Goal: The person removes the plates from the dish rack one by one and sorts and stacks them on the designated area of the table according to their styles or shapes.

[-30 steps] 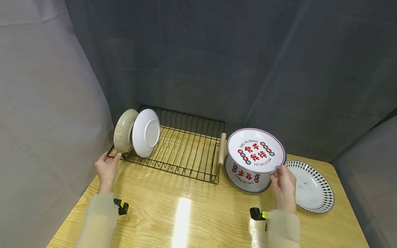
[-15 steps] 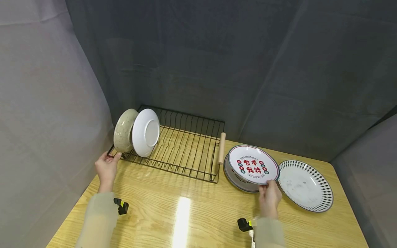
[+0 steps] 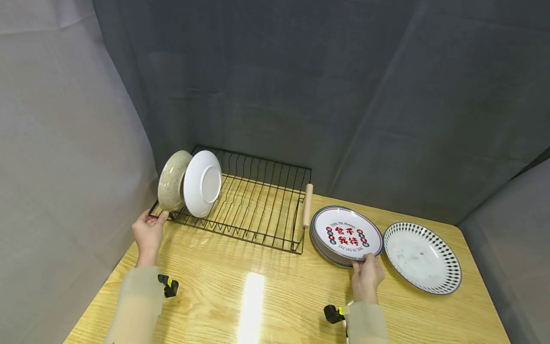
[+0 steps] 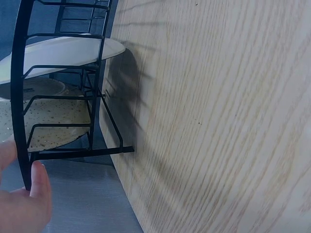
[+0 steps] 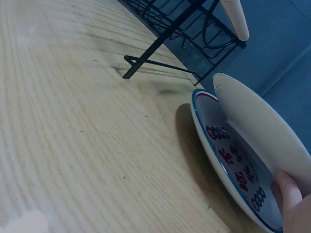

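Observation:
My right hand (image 3: pixel 367 277) pinches the near rim of a white plate (image 3: pixel 345 239) with red characters. That plate tilts over a matching lower plate (image 5: pixel 228 150), which lies on the table and is mostly covered in the head view. At the left, my left hand (image 3: pixel 148 235) grips the front corner of a black wire dish rack (image 3: pixel 258 232); thumb and fingers show around its bar in the left wrist view. Inside the rack's left end stand a speckled beige bowl (image 3: pixel 171 184) and a white dish (image 3: pixel 202 184), both on edge.
A white oval plate (image 3: pixel 423 258) with a black diamond border lies at the far right, close beside the two plates. The rack's wooden handle (image 3: pixel 307 205) faces the plates. A dark curtain (image 3: pixel 275 81) hangs behind the wooden table (image 3: pixel 215 286).
My right hand has moved left and toward me, lowering the white plate with red characters over its matching plate. The left hand stays on the rack.

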A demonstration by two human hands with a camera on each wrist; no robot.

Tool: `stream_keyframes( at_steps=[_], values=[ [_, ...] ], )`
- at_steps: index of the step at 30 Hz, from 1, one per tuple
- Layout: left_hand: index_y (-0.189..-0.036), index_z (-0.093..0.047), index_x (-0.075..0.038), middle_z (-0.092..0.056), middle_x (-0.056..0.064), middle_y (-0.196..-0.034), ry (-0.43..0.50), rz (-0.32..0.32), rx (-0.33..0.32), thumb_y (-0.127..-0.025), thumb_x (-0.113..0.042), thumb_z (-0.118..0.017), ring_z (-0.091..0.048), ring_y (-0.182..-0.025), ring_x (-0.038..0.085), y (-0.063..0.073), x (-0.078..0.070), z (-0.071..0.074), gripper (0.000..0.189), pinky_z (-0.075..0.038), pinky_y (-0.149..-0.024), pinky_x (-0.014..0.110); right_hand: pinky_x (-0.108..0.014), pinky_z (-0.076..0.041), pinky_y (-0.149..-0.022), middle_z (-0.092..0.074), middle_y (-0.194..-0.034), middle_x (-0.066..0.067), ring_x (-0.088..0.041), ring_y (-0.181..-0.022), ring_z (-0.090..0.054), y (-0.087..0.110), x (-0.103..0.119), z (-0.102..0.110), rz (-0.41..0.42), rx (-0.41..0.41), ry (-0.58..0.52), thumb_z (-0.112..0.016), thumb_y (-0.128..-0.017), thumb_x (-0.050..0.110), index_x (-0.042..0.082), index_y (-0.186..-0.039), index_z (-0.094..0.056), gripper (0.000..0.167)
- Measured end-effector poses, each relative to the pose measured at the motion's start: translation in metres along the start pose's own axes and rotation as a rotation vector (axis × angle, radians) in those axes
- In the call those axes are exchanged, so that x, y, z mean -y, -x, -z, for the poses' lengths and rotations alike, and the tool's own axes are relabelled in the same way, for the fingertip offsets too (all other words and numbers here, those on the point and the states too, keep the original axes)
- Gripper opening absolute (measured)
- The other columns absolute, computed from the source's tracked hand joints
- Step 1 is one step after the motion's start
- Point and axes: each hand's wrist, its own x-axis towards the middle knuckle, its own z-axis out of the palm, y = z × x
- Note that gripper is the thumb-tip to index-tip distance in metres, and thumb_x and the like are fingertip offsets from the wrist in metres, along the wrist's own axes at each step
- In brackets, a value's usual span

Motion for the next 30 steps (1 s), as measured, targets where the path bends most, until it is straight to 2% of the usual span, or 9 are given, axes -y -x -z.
stream_keyframes(
  at_steps=[6,9,14,17,21,22,24,27,30],
  values=[
    [-0.122,-0.051,0.010,-0.057,0.017,-0.095,0.013,-0.012,0.000,-0.085,-0.018,-0.066,-0.045,-0.067,-0.002,0.001,0.000,0.000,0.049,-0.037,-0.059,0.006,-0.022,-0.052,-0.066,-0.059,-0.094,-0.007,-0.011,-0.084,-0.059,0.001,-0.006,0.002,-0.005,0.001,0.048,-0.034,-0.087,-0.004,-0.009,-0.129,-0.039,0.043],
    [-0.122,-0.051,0.010,-0.057,0.017,-0.095,0.016,-0.012,0.003,-0.085,-0.017,-0.065,-0.045,-0.068,-0.002,0.001,0.000,0.000,0.049,-0.037,-0.059,0.006,-0.018,-0.050,-0.067,-0.054,-0.104,-0.007,-0.010,-0.088,-0.055,0.001,-0.008,0.003,-0.009,-0.008,0.088,-0.033,-0.087,-0.003,-0.007,-0.131,-0.038,0.044],
    [-0.125,-0.048,0.010,-0.057,0.018,-0.096,0.019,-0.012,0.005,-0.085,-0.017,-0.065,-0.045,-0.068,-0.003,0.001,0.001,0.000,0.051,-0.037,-0.059,0.005,-0.015,-0.046,-0.061,-0.048,-0.111,-0.009,-0.010,-0.089,-0.050,0.001,-0.011,0.003,-0.002,-0.034,0.137,-0.032,-0.089,-0.002,-0.006,-0.131,-0.038,0.043],
    [-0.125,-0.048,0.010,-0.057,0.018,-0.095,0.022,-0.017,0.002,-0.085,-0.016,-0.065,-0.045,-0.067,-0.003,0.001,0.001,0.000,0.051,-0.037,-0.059,0.005,-0.014,-0.041,-0.055,-0.048,-0.110,-0.008,-0.007,-0.083,-0.049,0.002,-0.012,0.002,0.014,-0.028,0.198,-0.029,-0.091,0.000,-0.005,-0.135,-0.034,0.045],
    [-0.122,-0.051,0.010,-0.056,0.017,-0.093,0.022,-0.014,-0.004,-0.085,-0.017,-0.066,-0.045,-0.066,-0.003,0.000,0.001,0.000,0.048,-0.037,-0.058,0.006,-0.014,-0.032,-0.046,-0.050,-0.107,-0.007,-0.001,-0.057,-0.040,0.005,-0.011,0.001,0.029,-0.012,0.302,-0.027,-0.092,0.001,-0.004,-0.136,-0.033,0.045],
    [-0.121,-0.051,0.010,-0.056,0.016,-0.093,0.020,-0.013,-0.005,-0.085,-0.017,-0.066,-0.045,-0.066,-0.003,0.001,0.001,0.000,0.048,-0.037,-0.058,0.006,-0.014,-0.031,-0.045,-0.049,-0.110,-0.009,0.000,-0.055,-0.039,0.006,-0.010,0.001,0.032,0.002,0.329,-0.026,-0.092,0.001,-0.004,-0.136,-0.032,0.045],
    [-0.120,-0.052,0.010,-0.056,0.016,-0.092,0.022,-0.010,-0.006,-0.085,-0.017,-0.066,-0.045,-0.066,-0.003,0.001,0.000,0.000,0.047,-0.037,-0.058,0.006,-0.011,-0.035,-0.048,-0.047,-0.118,-0.013,0.002,-0.052,-0.040,0.008,-0.007,0.001,0.021,0.022,0.365,-0.025,-0.091,-0.001,-0.004,-0.138,-0.029,0.047],
    [-0.121,-0.052,0.010,-0.057,0.016,-0.093,0.021,-0.012,-0.007,-0.084,-0.017,-0.066,-0.045,-0.066,-0.004,0.001,0.000,-0.001,0.047,-0.037,-0.058,0.006,-0.009,-0.043,-0.060,-0.040,-0.128,-0.017,0.004,-0.060,-0.048,0.012,0.000,0.002,0.001,0.055,0.446,-0.025,-0.089,-0.003,-0.007,-0.140,-0.022,0.051],
    [-0.122,-0.050,0.010,-0.057,0.017,-0.094,0.021,-0.012,-0.010,-0.084,-0.017,-0.066,-0.045,-0.066,-0.004,0.001,0.000,0.000,0.049,-0.037,-0.058,0.005,-0.011,-0.045,-0.062,-0.045,-0.118,-0.018,0.003,-0.059,-0.048,0.015,0.006,0.004,-0.002,0.071,0.560,-0.029,-0.086,-0.005,-0.011,-0.138,-0.023,0.052]
  ],
)
